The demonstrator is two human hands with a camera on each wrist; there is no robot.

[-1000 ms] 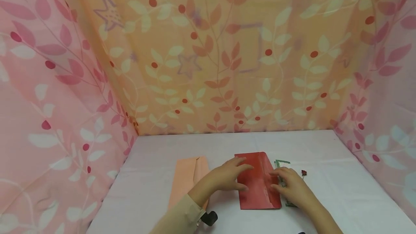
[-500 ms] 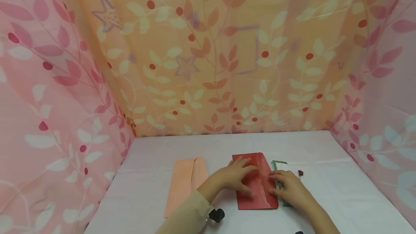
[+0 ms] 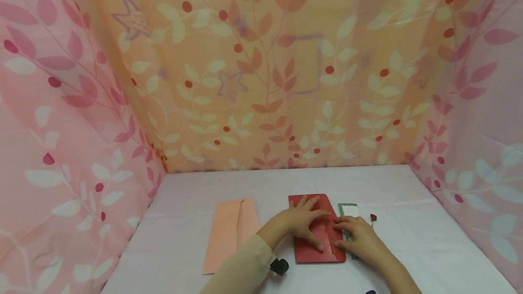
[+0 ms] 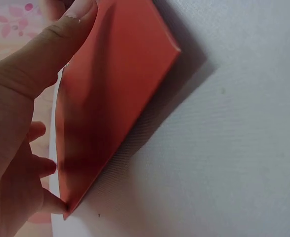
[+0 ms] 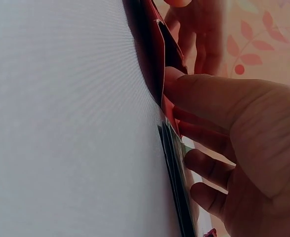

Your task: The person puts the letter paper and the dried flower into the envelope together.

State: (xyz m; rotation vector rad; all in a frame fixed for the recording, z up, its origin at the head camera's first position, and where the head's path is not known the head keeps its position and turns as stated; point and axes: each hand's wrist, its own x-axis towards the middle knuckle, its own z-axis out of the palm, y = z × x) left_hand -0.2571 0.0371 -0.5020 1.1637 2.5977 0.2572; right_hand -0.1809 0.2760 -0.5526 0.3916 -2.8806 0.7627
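A red envelope (image 3: 312, 239), its flap edge toward the right, lies between both hands in the head view. My left hand (image 3: 304, 221) spreads its fingers and thumb over the envelope's face; the left wrist view shows the thumb (image 4: 68, 37) over the red paper. At the right edge, my right hand (image 3: 359, 237) holds the envelope with thumb and fingers. In the right wrist view, the right thumb (image 5: 199, 94) reaches a gap along the red edge. Green-bordered cards (image 3: 348, 209) lie partly hidden under this hand.
A peach envelope (image 3: 224, 235) lies to the left, partly behind the left sleeve (image 3: 245, 267). A small dark red flower (image 3: 373, 217) on a thin stem is right of the cards. Patterned cloth walls (image 3: 261, 103) border the white table (image 3: 196, 185) at the back and sides.
My left hand has moved right, farther over the red envelope, and its fingers have come down onto it. The right hand stays at the right edge. The whole view has shifted slightly.
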